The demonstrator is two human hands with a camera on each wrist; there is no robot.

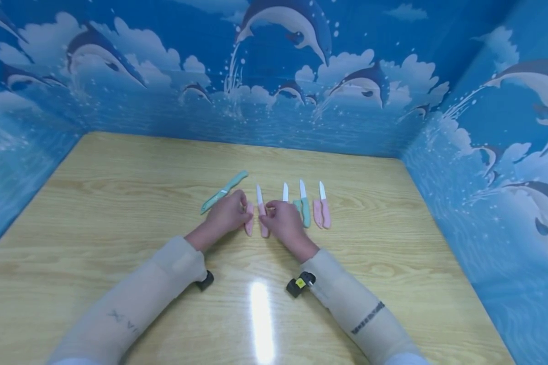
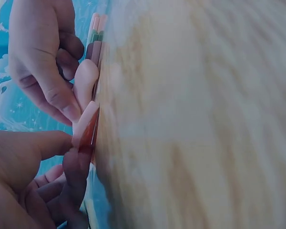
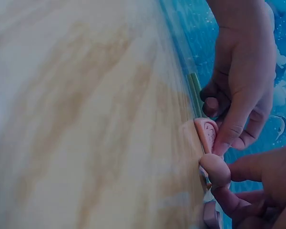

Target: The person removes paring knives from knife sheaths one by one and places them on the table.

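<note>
My left hand [image 1: 227, 213] pinches a pink knife sheath [image 1: 249, 224] between thumb and finger, low over the table. Just to its right, my right hand [image 1: 285, 223] pinches the pink handle of a paring knife [image 1: 264, 230], its bare white blade pointing away from me. Sheath and knife lie side by side, a narrow gap between them in the head view. The right wrist view shows the sheath [image 3: 207, 134] and the rounded handle end [image 3: 216, 170] close together. Partly behind my right hand is another knife, its white blade [image 1: 285, 191] showing.
A green knife in its sheath [image 1: 224, 192] lies slanted beyond my left hand. On the right lie an unsheathed green knife [image 1: 305, 213], a green sheath [image 1: 297, 204], a pink knife [image 1: 325, 215] and a pink sheath [image 1: 317, 213]. Dolphin-print walls [image 1: 255, 121] border the wooden table [image 1: 118, 203].
</note>
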